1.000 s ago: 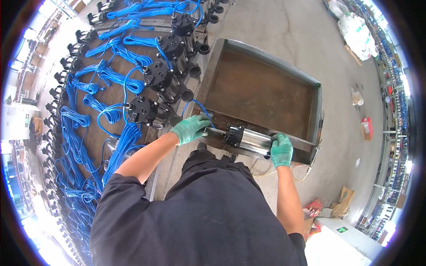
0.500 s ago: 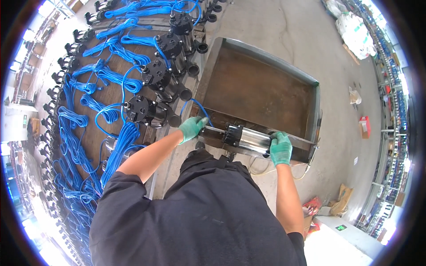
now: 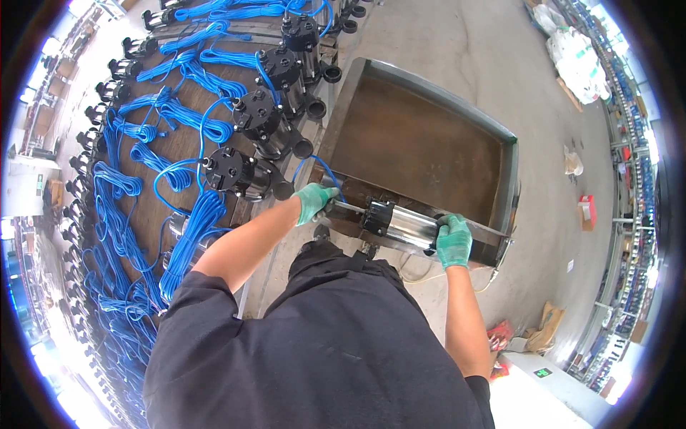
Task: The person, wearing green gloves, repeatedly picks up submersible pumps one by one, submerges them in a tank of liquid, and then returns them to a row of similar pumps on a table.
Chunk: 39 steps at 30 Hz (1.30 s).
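A steel cylindrical pump (image 3: 412,227) with a black ribbed end (image 3: 378,217) lies sideways along the near edge of a metal tank. My right hand (image 3: 453,240), in a green glove, is closed over the pump's right end. From the black end a thin metal rod (image 3: 350,207) reaches left. Around that rod's outer end, my gloved left hand (image 3: 313,202) is closed; whether it is a tool handle or part of the pump I cannot tell. A blue cable (image 3: 325,166) loops past the left hand's fingers.
Beyond the pump spreads the shallow rust-brown tank (image 3: 511,171) with grey walls. On my left, a wooden bench (image 3: 176,146) carries upright black-topped pumps (image 3: 239,174) and blue cable coils (image 3: 200,225). A hose (image 3: 488,286) hangs at the tank's right corner; a red box (image 3: 587,213) lies farther right.
My left hand has shifted slightly away from me, tilting the rod a little. The right hand stays on the pump. The whole view has shifted slightly.
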Tool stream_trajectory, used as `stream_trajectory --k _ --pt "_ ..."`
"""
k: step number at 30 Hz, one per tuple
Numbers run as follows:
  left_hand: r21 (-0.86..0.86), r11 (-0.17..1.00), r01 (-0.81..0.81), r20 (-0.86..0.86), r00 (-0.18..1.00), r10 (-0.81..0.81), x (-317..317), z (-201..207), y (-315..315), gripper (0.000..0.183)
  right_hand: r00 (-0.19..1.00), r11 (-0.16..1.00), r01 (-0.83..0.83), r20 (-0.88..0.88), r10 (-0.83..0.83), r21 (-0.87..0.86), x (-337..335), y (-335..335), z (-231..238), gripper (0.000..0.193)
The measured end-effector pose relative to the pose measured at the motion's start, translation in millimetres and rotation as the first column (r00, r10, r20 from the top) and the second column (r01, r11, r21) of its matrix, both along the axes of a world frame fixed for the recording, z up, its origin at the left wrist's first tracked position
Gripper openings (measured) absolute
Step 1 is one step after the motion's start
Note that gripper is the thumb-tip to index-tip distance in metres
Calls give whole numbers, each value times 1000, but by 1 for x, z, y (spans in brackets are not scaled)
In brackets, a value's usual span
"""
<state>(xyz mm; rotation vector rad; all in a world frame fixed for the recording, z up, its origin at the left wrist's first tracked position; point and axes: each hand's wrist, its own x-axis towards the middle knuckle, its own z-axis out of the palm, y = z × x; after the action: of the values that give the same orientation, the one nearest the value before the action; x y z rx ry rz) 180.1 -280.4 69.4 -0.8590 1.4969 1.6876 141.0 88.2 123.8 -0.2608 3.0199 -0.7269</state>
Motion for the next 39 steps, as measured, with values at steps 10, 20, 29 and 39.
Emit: stream_trajectory --k 10,20,29,39 --pt "-423 897 126 -459 824 -332 14 0 6 33 1000 1000 0 7 0 22 -1 0 -1 14" --pt "-97 995 -30 -534 845 -27 44 -26 -5 32 1000 1000 10 12 -10 12 0 -1 1 14" --pt "-147 989 31 -106 993 -47 22 4 4 44 1000 1000 5 -11 -5 15 -1 3 -5 14" --pt "50 971 -235 -209 948 240 33 -23 6 37 1000 1000 -2 -10 3 13 -1 2 -1 14"
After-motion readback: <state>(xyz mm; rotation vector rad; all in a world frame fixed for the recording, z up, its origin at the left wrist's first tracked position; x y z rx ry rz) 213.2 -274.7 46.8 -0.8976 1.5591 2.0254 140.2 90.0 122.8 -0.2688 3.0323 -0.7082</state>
